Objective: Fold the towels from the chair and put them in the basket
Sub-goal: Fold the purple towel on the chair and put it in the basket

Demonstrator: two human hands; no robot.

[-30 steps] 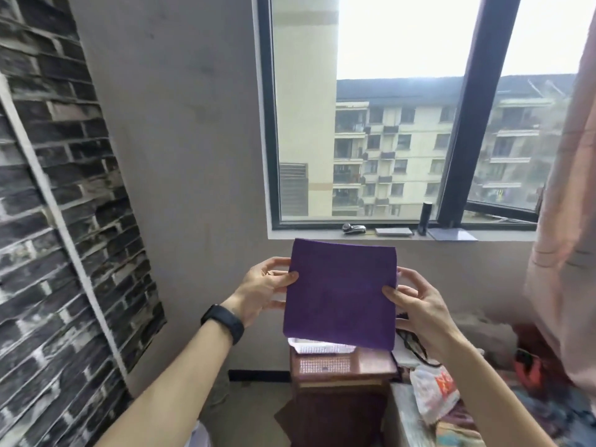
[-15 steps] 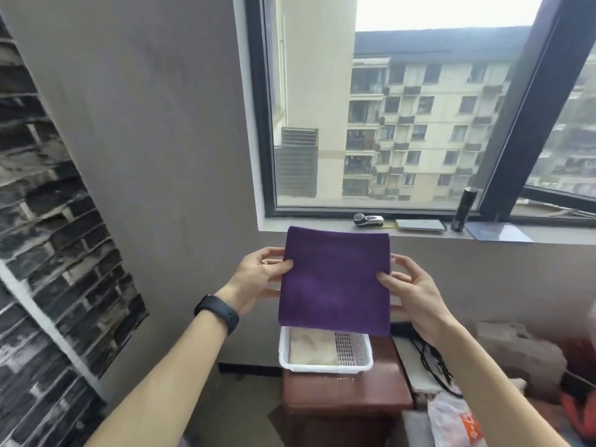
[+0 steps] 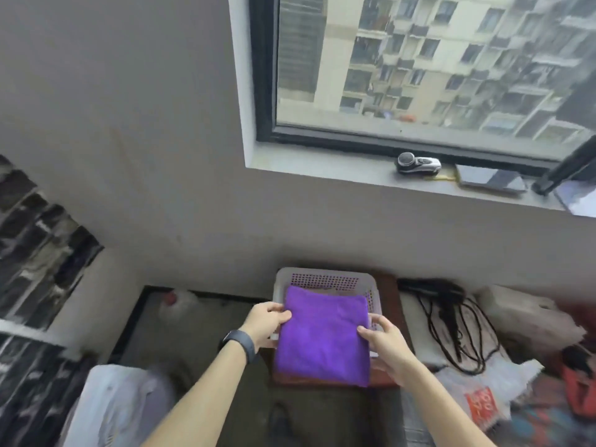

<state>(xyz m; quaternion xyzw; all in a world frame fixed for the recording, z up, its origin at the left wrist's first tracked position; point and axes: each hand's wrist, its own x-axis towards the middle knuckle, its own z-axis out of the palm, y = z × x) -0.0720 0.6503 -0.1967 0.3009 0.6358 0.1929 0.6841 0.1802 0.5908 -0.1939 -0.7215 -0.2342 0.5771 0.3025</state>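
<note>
A folded purple towel (image 3: 324,337) lies flat over the white plastic basket (image 3: 322,277), its far edge inside the basket and its near edge hanging past the front rim. My left hand (image 3: 266,322) pinches the towel's left edge, a dark band on its wrist. My right hand (image 3: 382,345) grips the right edge. The basket stands on a small brown wooden stand (image 3: 392,296) under the window. A pale cloth shows faintly in the basket behind the towel. The chair is not clearly visible.
A windowsill (image 3: 322,171) holds a silver-black device (image 3: 417,163) and a flat tablet (image 3: 490,182). Black cables (image 3: 451,314) and a white plastic bag (image 3: 483,395) lie right of the stand. Pale cloth (image 3: 113,404) sits at lower left. A brick wall (image 3: 35,253) is on the left.
The towel has come down from chest height, held upright, to lie flat over the basket. Both hands lowered with it, and my head tilted downward.
</note>
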